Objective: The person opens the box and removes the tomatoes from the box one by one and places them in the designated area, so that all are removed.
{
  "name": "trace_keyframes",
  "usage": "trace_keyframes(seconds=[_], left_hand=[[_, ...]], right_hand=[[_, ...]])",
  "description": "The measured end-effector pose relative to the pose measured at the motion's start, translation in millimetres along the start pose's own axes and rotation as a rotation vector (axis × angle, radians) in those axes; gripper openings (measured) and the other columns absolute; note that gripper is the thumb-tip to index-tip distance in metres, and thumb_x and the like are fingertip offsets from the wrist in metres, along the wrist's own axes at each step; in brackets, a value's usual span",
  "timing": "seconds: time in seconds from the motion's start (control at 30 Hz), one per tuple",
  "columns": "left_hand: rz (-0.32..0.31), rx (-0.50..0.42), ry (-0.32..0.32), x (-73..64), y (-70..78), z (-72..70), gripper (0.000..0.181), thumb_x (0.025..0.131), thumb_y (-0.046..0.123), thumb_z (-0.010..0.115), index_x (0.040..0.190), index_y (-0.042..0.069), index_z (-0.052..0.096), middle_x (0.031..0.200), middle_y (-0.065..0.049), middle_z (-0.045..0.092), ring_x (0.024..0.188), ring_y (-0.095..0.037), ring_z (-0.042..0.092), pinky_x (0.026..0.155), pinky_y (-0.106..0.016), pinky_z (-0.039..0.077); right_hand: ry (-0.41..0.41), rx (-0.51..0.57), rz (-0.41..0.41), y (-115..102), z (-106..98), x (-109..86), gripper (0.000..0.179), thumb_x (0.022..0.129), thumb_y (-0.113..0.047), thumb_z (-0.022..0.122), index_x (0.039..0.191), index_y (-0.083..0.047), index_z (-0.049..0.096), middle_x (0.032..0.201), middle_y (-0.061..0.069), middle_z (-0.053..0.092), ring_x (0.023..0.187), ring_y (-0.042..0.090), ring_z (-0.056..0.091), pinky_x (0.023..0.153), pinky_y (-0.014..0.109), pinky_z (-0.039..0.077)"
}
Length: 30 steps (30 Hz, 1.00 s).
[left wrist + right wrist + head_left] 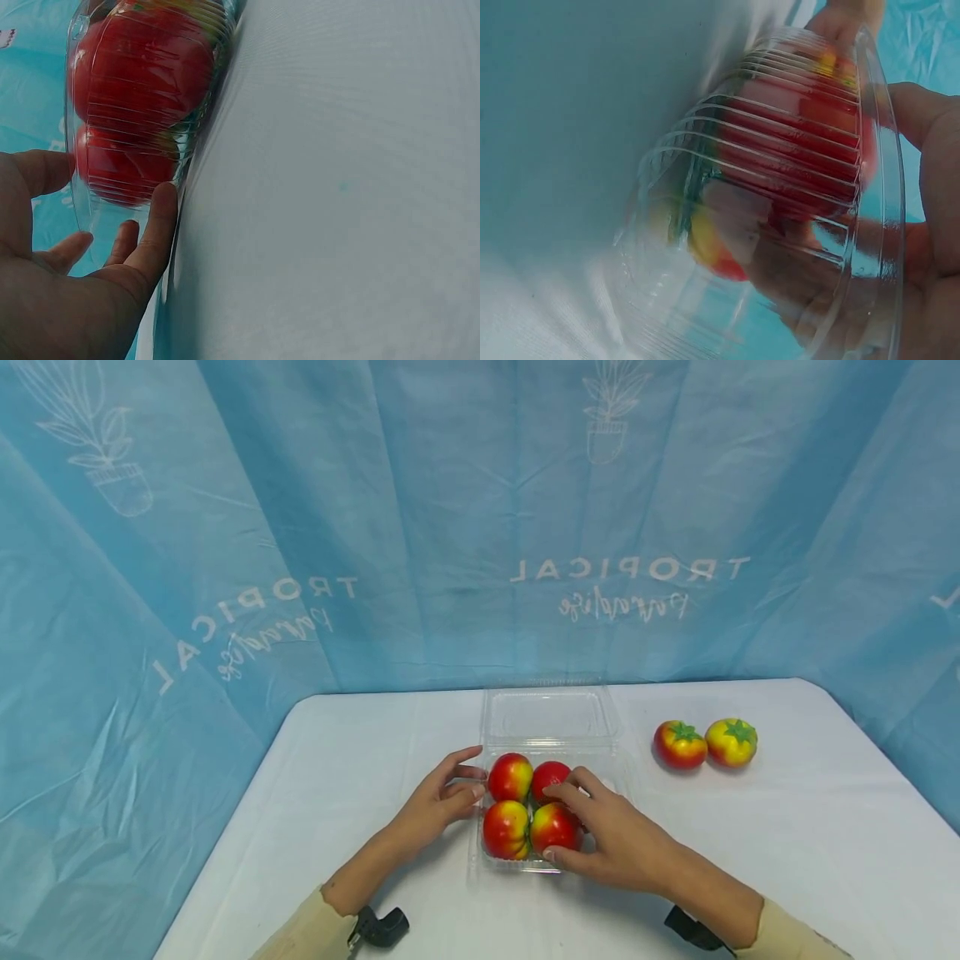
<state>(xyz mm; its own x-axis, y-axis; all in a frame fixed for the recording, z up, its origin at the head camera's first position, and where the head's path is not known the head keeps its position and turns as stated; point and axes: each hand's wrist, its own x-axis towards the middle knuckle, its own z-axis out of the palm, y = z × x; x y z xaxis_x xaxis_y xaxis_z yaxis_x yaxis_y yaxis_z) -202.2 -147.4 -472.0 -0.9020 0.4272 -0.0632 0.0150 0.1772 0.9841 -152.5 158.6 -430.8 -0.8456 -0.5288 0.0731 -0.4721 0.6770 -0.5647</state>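
A clear plastic clamshell box (611, 777) stands on the table with its lid (549, 717) folded back. Inside are a back-left tomato (510, 777), a front-left tomato (506, 831), a back-right tomato (550, 777) and a front-right tomato (555, 825), all glossy red and yellow. My right hand (626, 839) reaches in from the right and grips the front-right tomato between thumb and fingers; the right wrist view shows these through the ribbed wall. At the box's left side, my left hand (431, 806) has its fingers spread, fingertips right at the wall in the left wrist view.
Two more tomatoes with green star-shaped tops, one redder (680, 746) and one yellower (731, 743), sit side by side at the back right of the white table (810, 827). A blue printed curtain (450, 527) hangs behind the table and along its sides.
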Motion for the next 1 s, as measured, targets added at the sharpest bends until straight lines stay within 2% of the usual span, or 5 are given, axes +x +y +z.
trace_keyframes(seconds=[0.1, 0.3, 0.67, 1.0], left_hand=[[-0.002, -0.001, 0.000, -0.8, 0.3, -0.3, 0.070, 0.105, 0.027, 0.069, 0.166, 0.021, 0.033, 0.148, -0.013, 0.053, 0.133, -0.032, 0.061, 0.103, -0.041, 0.059], [0.002, -0.013, 0.000, -1.0, 0.7, 0.2, 0.071, 0.105, 0.029, 0.069, 0.166, 0.021, 0.033, 0.148, -0.013, 0.053, 0.133, -0.032, 0.061, 0.102, -0.040, 0.059], [0.000, -0.009, 0.009, -0.8, 1.3, 1.4, 0.071, 0.105, 0.028, 0.069, 0.165, 0.021, 0.034, 0.148, -0.013, 0.053, 0.132, -0.032, 0.061, 0.102, -0.040, 0.059], [0.000, 0.001, 0.010, -0.4, 1.8, 0.9, 0.071, 0.105, 0.029, 0.069, 0.166, 0.022, 0.034, 0.148, -0.014, 0.052, 0.132, -0.032, 0.061, 0.102, -0.041, 0.059]], right_hand=[[-0.005, 0.006, 0.005, -1, 0, 0.3, 0.069, 0.082, -0.049, 0.090, 0.139, -0.023, 0.059, 0.126, -0.011, 0.052, 0.110, 0.005, 0.058, 0.084, 0.017, 0.059], [-0.001, 0.029, 0.002, -1, -1, -0.1, 0.061, 0.083, -0.046, 0.090, 0.131, -0.026, 0.060, 0.122, -0.013, 0.052, 0.104, 0.005, 0.058, 0.082, 0.017, 0.059], [0.001, 0.088, -0.046, 0, -8, -2.3, 0.059, 0.086, -0.044, 0.088, 0.135, -0.020, 0.066, 0.123, -0.009, 0.056, 0.105, 0.008, 0.061, 0.080, 0.023, 0.062], [-0.006, 0.090, -0.021, -3, -13, -2.4, 0.067, 0.080, -0.038, 0.093, 0.140, -0.023, 0.066, 0.130, -0.013, 0.058, 0.112, 0.008, 0.060, 0.079, 0.019, 0.060]])
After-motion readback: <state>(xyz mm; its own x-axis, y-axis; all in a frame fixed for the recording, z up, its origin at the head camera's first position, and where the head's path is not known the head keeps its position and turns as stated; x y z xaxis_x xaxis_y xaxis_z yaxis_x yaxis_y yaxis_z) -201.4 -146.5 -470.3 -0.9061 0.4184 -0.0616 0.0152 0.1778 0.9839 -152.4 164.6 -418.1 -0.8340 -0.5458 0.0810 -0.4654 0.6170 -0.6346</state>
